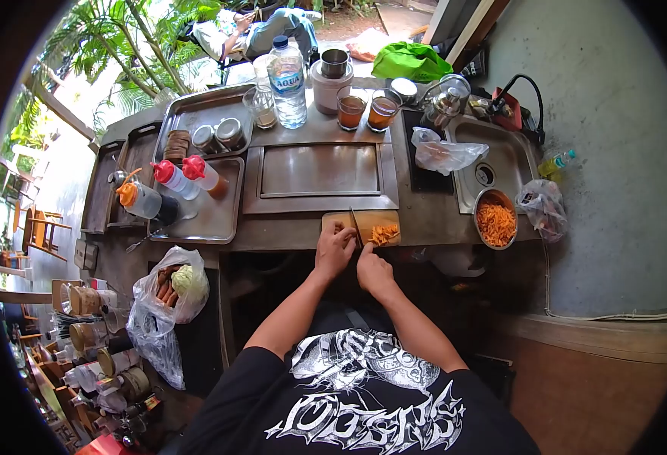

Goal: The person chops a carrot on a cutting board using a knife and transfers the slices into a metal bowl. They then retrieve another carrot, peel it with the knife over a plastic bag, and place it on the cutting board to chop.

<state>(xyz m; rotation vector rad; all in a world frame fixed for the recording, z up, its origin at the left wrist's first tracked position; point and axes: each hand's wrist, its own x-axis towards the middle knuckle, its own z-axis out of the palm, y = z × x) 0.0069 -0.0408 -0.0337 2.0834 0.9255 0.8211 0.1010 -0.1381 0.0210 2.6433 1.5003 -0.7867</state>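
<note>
A small wooden cutting board (pixel 391 218) lies at the counter's front edge. On its right half is a small heap of cut carrot strips (pixel 383 234). My right hand (pixel 376 271) is closed around the handle of a knife (pixel 356 224), whose dark blade stands across the board and points away from me. Left of the blade, my left hand (pixel 335 250) has its fingers bent down close to the edge, pressing on a carrot piece that they mostly cover. The knife handle is hidden inside my right hand.
A bowl of shredded carrot (pixel 496 220) sits at the right by the sink (pixel 466 182). Squeeze bottles (pixel 141 201) stand on a metal tray (pixel 219 216) to the left. Glasses of brown liquid (pixel 382 111) and a water bottle (pixel 288 87) line the back. A vegetable bag (pixel 151 334) is lower left.
</note>
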